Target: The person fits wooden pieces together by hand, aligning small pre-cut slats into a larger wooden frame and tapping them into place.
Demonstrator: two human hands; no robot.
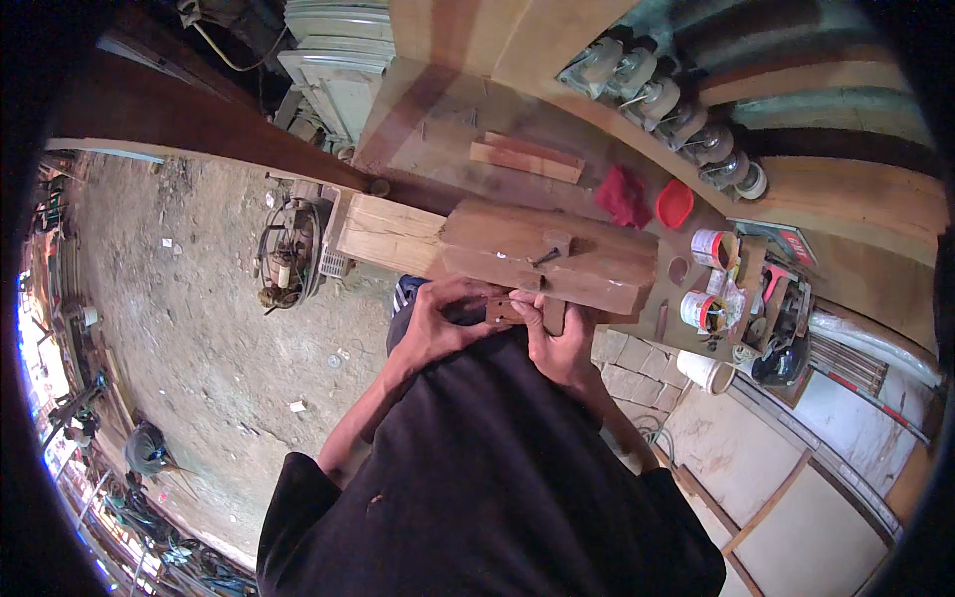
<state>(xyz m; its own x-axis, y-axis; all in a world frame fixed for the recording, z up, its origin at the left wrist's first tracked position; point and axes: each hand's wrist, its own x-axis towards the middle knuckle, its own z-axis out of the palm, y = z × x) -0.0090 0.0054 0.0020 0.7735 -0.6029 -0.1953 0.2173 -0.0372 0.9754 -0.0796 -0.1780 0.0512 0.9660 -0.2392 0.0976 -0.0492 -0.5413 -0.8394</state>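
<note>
In front of my body, my left hand (440,323) is closed with thumb and fingers around a small brown wooden piece (502,311) that has dark holes in it. My right hand (563,345) grips at the same spot, its thumb and index finger bent toward that piece. Beside the right fingers a short upright wooden part (554,315) shows; whether it joins the held piece I cannot tell. Just beyond both hands lies a thick brown wooden block (597,261). On top of it rest a small wooden bit (559,242) and a dark screw or nail (545,257).
A pale board (390,231) extends left from the block. Wood strips (527,159), a red cloth (624,197) and a red lid (674,204) lie on the bench. Two tins (704,311) and a tool tray (781,313) stand right, with a white bucket (704,371) below.
</note>
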